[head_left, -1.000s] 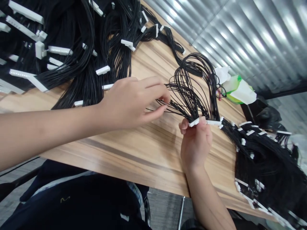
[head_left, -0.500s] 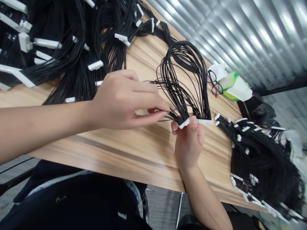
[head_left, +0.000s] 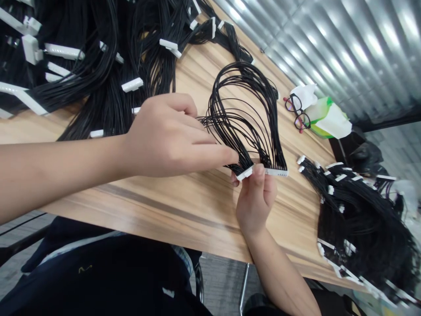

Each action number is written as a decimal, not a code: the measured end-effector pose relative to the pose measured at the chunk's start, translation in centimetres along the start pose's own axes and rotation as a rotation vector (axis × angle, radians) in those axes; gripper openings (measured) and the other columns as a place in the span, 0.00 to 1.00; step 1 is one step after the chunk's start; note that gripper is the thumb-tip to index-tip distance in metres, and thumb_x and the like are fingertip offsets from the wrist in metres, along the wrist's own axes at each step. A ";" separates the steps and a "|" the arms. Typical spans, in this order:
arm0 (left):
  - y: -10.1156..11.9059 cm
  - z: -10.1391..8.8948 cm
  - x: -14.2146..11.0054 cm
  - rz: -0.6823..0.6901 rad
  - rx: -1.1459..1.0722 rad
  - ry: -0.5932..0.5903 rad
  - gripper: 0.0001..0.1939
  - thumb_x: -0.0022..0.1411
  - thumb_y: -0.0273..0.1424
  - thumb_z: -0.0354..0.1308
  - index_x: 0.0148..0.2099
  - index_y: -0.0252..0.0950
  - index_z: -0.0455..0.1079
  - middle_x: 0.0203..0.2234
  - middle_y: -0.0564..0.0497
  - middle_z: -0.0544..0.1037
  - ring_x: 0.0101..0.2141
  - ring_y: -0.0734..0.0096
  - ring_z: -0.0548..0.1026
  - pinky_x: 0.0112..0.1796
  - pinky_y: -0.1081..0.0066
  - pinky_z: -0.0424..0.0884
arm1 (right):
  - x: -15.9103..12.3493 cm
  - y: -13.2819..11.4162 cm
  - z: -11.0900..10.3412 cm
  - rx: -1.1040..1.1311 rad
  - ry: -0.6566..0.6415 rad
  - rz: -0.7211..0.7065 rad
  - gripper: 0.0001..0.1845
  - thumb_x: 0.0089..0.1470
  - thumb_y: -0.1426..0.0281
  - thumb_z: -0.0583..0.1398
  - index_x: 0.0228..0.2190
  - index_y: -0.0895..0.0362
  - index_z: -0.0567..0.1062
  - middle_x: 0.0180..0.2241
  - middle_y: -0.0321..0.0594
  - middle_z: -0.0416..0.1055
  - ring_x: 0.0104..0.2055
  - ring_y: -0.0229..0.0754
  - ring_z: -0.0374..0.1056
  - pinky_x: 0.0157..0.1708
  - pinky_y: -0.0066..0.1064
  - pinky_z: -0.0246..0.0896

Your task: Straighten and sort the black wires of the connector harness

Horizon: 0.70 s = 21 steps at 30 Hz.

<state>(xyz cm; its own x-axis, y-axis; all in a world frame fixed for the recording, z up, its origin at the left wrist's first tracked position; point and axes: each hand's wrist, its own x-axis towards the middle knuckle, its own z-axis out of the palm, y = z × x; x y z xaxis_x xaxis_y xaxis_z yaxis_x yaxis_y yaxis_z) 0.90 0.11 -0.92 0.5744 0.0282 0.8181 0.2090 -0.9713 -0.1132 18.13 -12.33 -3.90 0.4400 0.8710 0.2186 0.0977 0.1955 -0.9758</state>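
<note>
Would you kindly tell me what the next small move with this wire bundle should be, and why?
I would probably have the left hand's fingers comb gently along the black wires toward the loop, while the right hand holds the white connector, because the strands near those fingers look loosely splayed.

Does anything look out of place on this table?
A pair of glasses lies on the wooden table beside a white-and-green wrapper, near the black wire harnesses; these look like personal items among the wiring.

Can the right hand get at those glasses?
Probably, after letting go: the right hand pinches a white plastic connector of looped black wires, and only those wires lie between it and the black-framed eyeglasses.
</note>
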 end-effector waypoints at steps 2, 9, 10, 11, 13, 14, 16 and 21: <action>0.1 0.1 -0.1 0.063 -0.002 -0.043 0.19 0.69 0.22 0.49 0.39 0.38 0.82 0.18 0.63 0.75 0.22 0.86 0.75 0.30 0.79 0.62 | -0.1 0.2 -0.1 -0.035 -0.017 0.009 0.20 0.65 0.56 0.59 0.25 0.53 0.72 0.22 0.31 0.68 0.23 0.34 0.62 0.21 0.26 0.60; 0.2 0.3 0.0 -0.022 -0.080 -0.133 0.18 0.72 0.27 0.51 0.41 0.46 0.83 0.30 0.60 0.84 0.24 0.83 0.78 0.31 0.77 0.65 | -0.2 0.4 -0.2 -0.047 -0.055 0.020 0.19 0.67 0.57 0.58 0.27 0.52 0.72 0.23 0.31 0.67 0.24 0.34 0.61 0.22 0.26 0.59; 0.2 0.3 0.0 -0.061 -0.106 -0.164 0.18 0.73 0.28 0.50 0.41 0.47 0.82 0.31 0.61 0.84 0.24 0.83 0.78 0.31 0.77 0.65 | -0.2 0.4 -0.2 -0.040 -0.054 0.014 0.19 0.67 0.57 0.58 0.27 0.52 0.72 0.22 0.31 0.67 0.24 0.33 0.61 0.22 0.26 0.59; 0.2 0.4 0.1 -0.095 -0.133 -0.199 0.19 0.73 0.28 0.50 0.42 0.48 0.82 0.31 0.61 0.84 0.25 0.82 0.78 0.31 0.76 0.66 | -0.2 0.5 -0.2 -0.036 -0.051 0.008 0.18 0.67 0.57 0.58 0.27 0.52 0.72 0.22 0.31 0.67 0.24 0.33 0.61 0.22 0.26 0.58; 0.1 0.4 0.1 -0.110 -0.161 -0.228 0.19 0.74 0.29 0.48 0.42 0.48 0.81 0.32 0.62 0.84 0.25 0.82 0.78 0.31 0.75 0.65 | -0.2 0.5 -0.3 -0.035 -0.045 0.002 0.18 0.67 0.58 0.58 0.27 0.52 0.72 0.22 0.30 0.67 0.24 0.33 0.61 0.21 0.26 0.58; 0.2 0.5 0.1 -0.085 -0.147 -0.221 0.19 0.74 0.29 0.48 0.41 0.47 0.81 0.32 0.62 0.84 0.26 0.82 0.78 0.31 0.75 0.65 | -0.3 0.6 -0.3 -0.038 -0.047 0.000 0.18 0.67 0.58 0.59 0.27 0.52 0.72 0.22 0.30 0.67 0.24 0.33 0.61 0.21 0.26 0.58; 0.3 0.6 0.0 -0.025 -0.086 -0.189 0.17 0.74 0.28 0.49 0.39 0.43 0.80 0.32 0.62 0.84 0.26 0.81 0.78 0.29 0.75 0.64 | -0.3 0.6 -0.4 -0.058 -0.054 -0.001 0.19 0.67 0.58 0.58 0.26 0.52 0.72 0.22 0.30 0.66 0.24 0.33 0.61 0.22 0.26 0.58; 0.7 0.7 -0.3 -0.019 -0.079 -0.134 0.15 0.74 0.27 0.52 0.40 0.44 0.80 0.32 0.61 0.84 0.26 0.81 0.77 0.26 0.74 0.61 | -0.5 0.4 -0.3 -0.077 -0.062 -0.004 0.19 0.68 0.58 0.57 0.27 0.52 0.72 0.23 0.31 0.66 0.24 0.34 0.61 0.22 0.27 0.59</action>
<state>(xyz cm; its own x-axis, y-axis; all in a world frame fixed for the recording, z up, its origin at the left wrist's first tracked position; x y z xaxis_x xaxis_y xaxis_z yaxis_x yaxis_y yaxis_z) 1.39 -0.42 -1.61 0.6723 0.0727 0.7367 0.1610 -0.9857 -0.0497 18.25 -12.79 -4.36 0.3833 0.8972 0.2194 0.1683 0.1657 -0.9717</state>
